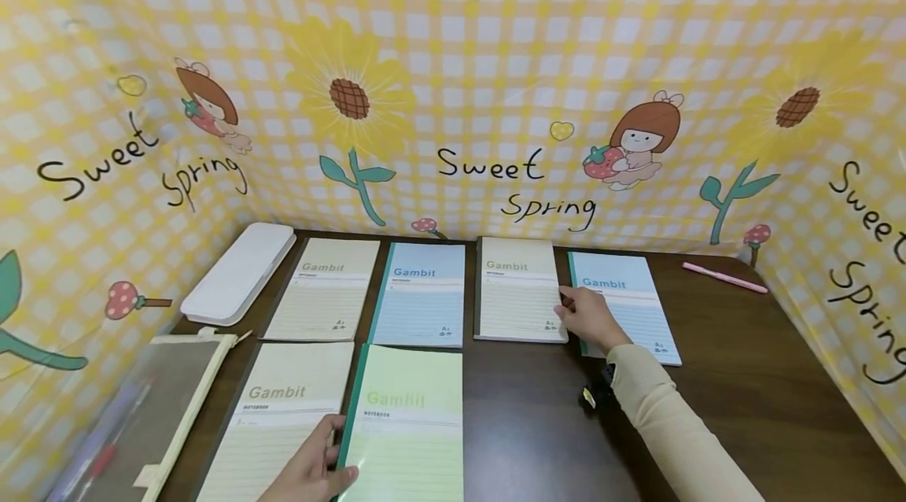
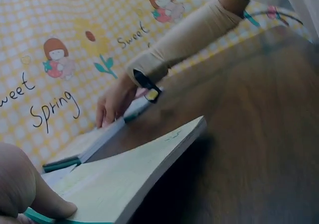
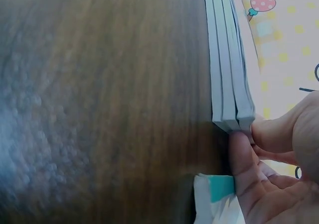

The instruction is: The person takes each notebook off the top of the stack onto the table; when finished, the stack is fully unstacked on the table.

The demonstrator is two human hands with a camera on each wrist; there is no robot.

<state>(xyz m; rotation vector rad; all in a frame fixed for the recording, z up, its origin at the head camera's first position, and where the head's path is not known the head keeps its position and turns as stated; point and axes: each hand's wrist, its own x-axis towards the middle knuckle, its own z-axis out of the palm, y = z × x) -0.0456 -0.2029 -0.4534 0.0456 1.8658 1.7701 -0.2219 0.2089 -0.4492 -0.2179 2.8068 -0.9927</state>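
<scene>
Dark wooden table (image 1: 743,376), walled far, left and right by a yellow checked backdrop (image 1: 453,77) printed "Sweet Spring". Broad bare wood at right and near right; little free room at left.

Six "Gambit" notebooks in two rows. Far row, left to right: cream notebook (image 1: 324,299), blue notebook (image 1: 421,305), cream stack (image 1: 517,289), blue notebook with teal spine (image 1: 637,311). Near row: near cream notebook (image 1: 283,423) and green notebook (image 1: 409,423), side by side, just apart. Narrow strips of wood between neighbours.

Mesh pencil pouch (image 1: 152,415) at near left, beside the near cream notebook. White pencil case (image 1: 239,271) at far left, angled along the left wall. Pink pen (image 1: 723,278) at far right, well apart from the notebooks.

Right hand (image 1: 587,317) in a beige sleeve, reaching across the bare wood, lying over the seam between the cream stack and the teal-spined notebook; in the right wrist view, fingers (image 3: 244,159) curled and pinching the near right corner of the stack, three layered edges visible.

Left hand (image 1: 311,470) at the near edge, fingers and thumb curled on the teal spine edge of the green notebook; in the left wrist view, that cover (image 2: 129,176) bowed upward off the wood, thumb (image 2: 47,204) pressed on it.
</scene>
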